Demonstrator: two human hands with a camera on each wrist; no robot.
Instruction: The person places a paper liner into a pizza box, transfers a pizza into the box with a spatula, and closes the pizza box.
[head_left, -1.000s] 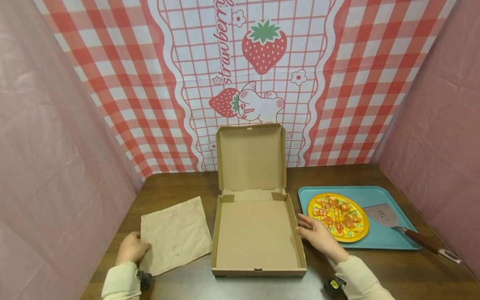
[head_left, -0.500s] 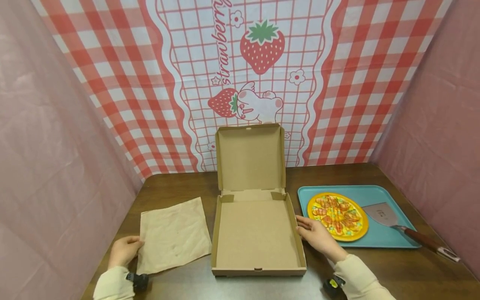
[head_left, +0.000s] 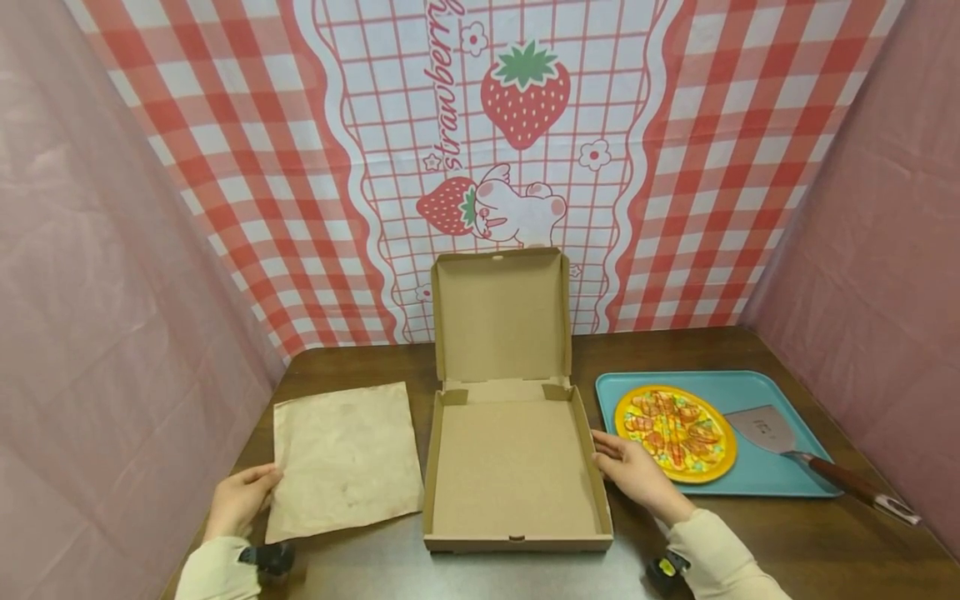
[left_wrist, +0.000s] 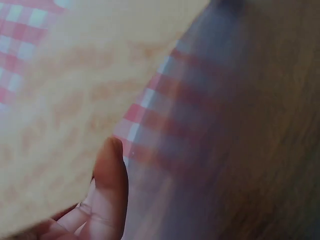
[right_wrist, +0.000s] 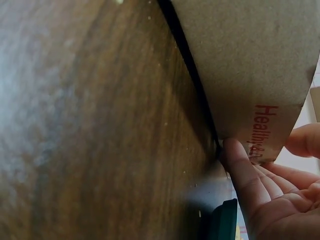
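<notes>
At the left of the head view, my left hand (head_left: 238,500) pinches the left edge of a sheet of brown paper (head_left: 345,458). That edge is raised. The left wrist view shows a thumb against the paper (left_wrist: 70,100), with faint reddish print on it. A cardboard pizza box (head_left: 517,475) stands mid-table, its lid (head_left: 502,317) upright at the back. My right hand (head_left: 637,477) holds the box's right side wall. Up close, fingertips (right_wrist: 234,147) lie at the wall's lower edge near red lettering, and another digit is at the rim.
To the right lies a blue tray (head_left: 757,479) bearing a pizza (head_left: 675,433) and a pizza server (head_left: 765,429), whose brown handle sticks out past the tray's corner. A checked strawberry cloth (head_left: 525,167) hangs behind the wooden table (head_left: 367,575), with pink curtains at both sides.
My left hand has gone from gripping the paper's near left side to its edge further out, and moved left and slightly up. The paper's left side has risen and turned straighter. The right hand stays put.
</notes>
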